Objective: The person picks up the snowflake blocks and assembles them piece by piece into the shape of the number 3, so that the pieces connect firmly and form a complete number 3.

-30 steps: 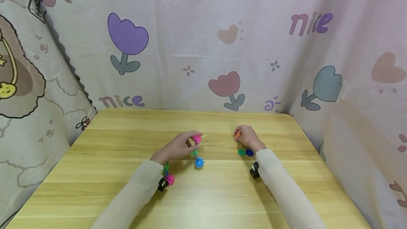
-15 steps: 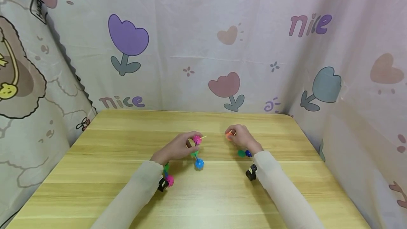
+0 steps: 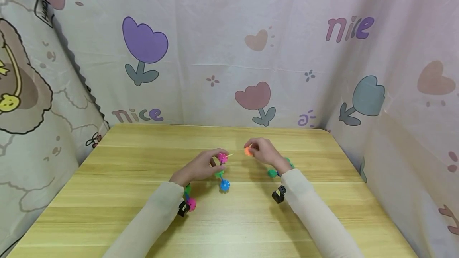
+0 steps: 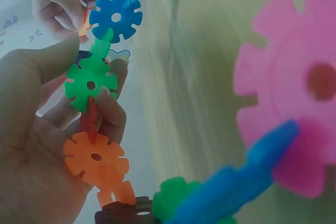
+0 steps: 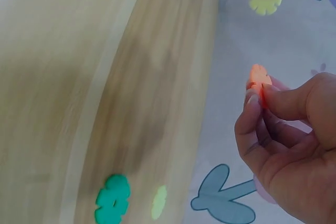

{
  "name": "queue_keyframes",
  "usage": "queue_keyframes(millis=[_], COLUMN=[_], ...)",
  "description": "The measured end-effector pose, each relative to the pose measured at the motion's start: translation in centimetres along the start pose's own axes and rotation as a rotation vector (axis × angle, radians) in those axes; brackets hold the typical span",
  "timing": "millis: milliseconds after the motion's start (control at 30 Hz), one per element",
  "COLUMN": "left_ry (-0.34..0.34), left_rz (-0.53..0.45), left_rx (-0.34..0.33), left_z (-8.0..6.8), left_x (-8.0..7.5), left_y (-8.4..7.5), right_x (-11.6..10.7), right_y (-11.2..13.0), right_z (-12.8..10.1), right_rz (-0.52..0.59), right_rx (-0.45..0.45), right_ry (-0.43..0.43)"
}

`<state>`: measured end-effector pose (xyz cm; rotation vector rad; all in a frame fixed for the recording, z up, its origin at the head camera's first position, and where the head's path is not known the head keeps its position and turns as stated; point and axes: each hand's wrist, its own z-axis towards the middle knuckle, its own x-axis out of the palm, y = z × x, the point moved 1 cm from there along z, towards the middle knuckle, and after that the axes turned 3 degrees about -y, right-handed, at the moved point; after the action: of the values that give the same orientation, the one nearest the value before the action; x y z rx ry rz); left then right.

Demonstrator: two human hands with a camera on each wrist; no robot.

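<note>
Right hand [image 3: 263, 152], pinching an orange snowflake disc [image 3: 248, 151], has moved in toward the disc chain [image 3: 221, 169] gripped by left hand [image 3: 201, 166]—looks like joining's next.

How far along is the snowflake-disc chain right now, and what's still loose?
Done: a chain of slotted discs is already joined, running from the left hand down to the wooden table. In hand: the right hand pinches a single orange disc beside the chain's top end, not yet attached. Left: a green disc lies loose on the table by the right wrist.
</note>
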<state>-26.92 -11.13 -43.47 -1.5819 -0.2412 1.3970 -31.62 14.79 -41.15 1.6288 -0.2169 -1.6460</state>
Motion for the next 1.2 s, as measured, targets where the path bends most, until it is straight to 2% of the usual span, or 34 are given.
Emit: queue_keyframes(millis=[400,800,1200], left_ry=[0.013,0.014,0.011], left_rz=[0.003,0.004,-0.046], left_rx=[0.003,0.007,-0.018], left_z=[0.2,0.1,0.1], left_x=[0.1,0.1,0.1], left_y=[-0.1,-0.1,-0.4], right_x=[0.7,2.0,2.6], right_y=[1.9,2.7,3.1], right_z=[0.4,0.8,0.7], right_rz=[0.035,0.041,0.075], right_rx=[-0.056,-0.115,-0.119], right_ry=[0.024,0.057,-0.036])
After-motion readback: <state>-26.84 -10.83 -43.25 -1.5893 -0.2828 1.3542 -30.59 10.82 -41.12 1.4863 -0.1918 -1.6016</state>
